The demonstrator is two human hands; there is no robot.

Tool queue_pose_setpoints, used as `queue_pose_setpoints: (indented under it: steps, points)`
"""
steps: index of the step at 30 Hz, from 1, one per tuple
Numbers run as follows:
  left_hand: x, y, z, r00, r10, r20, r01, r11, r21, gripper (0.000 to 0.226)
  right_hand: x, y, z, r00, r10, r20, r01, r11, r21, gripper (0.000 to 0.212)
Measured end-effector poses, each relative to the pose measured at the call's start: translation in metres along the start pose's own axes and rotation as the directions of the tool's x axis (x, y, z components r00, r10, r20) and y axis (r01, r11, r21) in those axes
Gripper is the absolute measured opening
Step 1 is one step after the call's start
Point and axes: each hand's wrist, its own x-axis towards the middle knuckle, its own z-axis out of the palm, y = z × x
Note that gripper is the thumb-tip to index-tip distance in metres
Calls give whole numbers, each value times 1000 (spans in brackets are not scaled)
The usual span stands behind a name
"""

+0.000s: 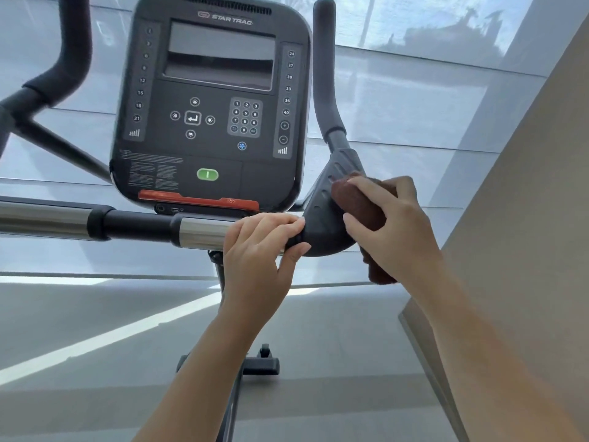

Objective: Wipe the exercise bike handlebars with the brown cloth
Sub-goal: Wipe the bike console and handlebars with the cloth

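The exercise bike's handlebar [134, 226] runs across the middle as a chrome and black bar. It ends at a black curved joint [322, 215], from which a padded upright grip [323, 68] rises. My left hand [259, 250] is wrapped around the bar just left of that joint. My right hand [392, 224] presses the folded brown cloth [357, 202] against the right side of the joint; part of the cloth hangs below my palm. A second padded grip [68, 49] stands at the upper left.
The black console [210, 100] with screen, keypad and green button sits behind the bar. A beige wall [526, 202] closes in on the right. The bike's base foot [255, 365] rests on the grey floor below. Sheer window blinds fill the background.
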Motion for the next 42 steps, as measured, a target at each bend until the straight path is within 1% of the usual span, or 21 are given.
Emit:
queue_pose_setpoints:
  steps: [3, 5, 7, 9, 10, 12, 13, 14, 16, 19, 22, 24, 26, 29, 32, 33, 37, 39, 42]
  points:
    - [1, 0, 0, 1000, 2, 1, -2, 1000, 16, 22, -19, 4, -6, 994, -95, 53, 93, 995, 29, 48]
    - [1, 1, -1, 1000, -7, -2, 7, 1000, 18, 21, -10, 9, -16, 987, -138, 84, 132, 988, 74, 47]
    - [1, 3, -2, 1000, -13, 9, 13, 1000, 11, 22, 13, 10, -24, 985, -173, 24, 170, 982, 87, 47]
    - [2, 4, -3, 999, -27, 21, 27, 1000, 7, 21, 46, 11, -24, 979, -196, -57, 198, 980, 29, 47]
    - [2, 5, -4, 999, -34, 27, 34, 999, 10, 21, 63, 10, -21, 979, -198, -48, 197, 980, -14, 46]
    - [3, 7, -6, 998, -45, 40, 44, 999, 19, 21, 89, 8, -12, 985, -148, 87, 154, 986, -64, 41]
    - [4, 8, -7, 998, -46, 45, 45, 999, 23, 21, 96, 8, -8, 981, -114, 159, 125, 990, -60, 40]
    - [4, 8, -7, 998, -46, 50, 45, 999, 28, 21, 99, 10, -6, 976, -93, 199, 104, 993, -50, 39]
    - [6, 9, -9, 997, -46, 69, 43, 998, 44, 22, 90, 13, -7, 973, -109, 203, 123, 991, -57, 41]
    - [9, 11, -14, 991, -51, 127, 42, 997, 71, 21, 59, 15, -12, 956, -200, 213, 223, 971, -89, 45]
    - [16, 10, -22, 975, -32, 220, 13, 996, 88, 19, 36, 19, -17, 941, -253, 222, 266, 963, -30, 46]
    - [29, 7, -27, 956, -2, 294, -15, 998, 54, 16, 37, 24, -19, 941, -277, 193, 273, 961, 47, 47]
    - [49, 5, -30, 934, 20, 356, -28, 999, 17, 22, 45, 31, -18, 953, -278, 122, 260, 954, 149, 48]
    - [85, 5, -28, 941, 10, 339, -21, 999, 27, 26, 63, 42, -14, 967, -255, 5, 247, 941, 232, 49]
    - [126, 3, -10, 958, 1, 286, 6, 1000, -24, 14, 92, 56, -10, 961, -267, -73, 276, 930, 242, 50]
    - [141, 0, 0, 959, 0, 285, 11, 999, -37, 14, 104, 61, -8, 957, -271, -104, 289, 922, 257, 50]
    - [190, -19, 46, 934, -53, 353, 82, 994, -69, 30, 155, 80, 4, 937, -268, -223, 332, 882, 336, 53]
    - [207, -31, 65, 922, -59, 382, 88, 994, -60, 40, 183, 86, 11, 913, -319, -255, 392, 860, 327, 54]
    - [224, -45, 87, 895, -63, 441, 81, 996, -23, 57, 227, 86, 20, 881, -388, -272, 465, 820, 335, 45]
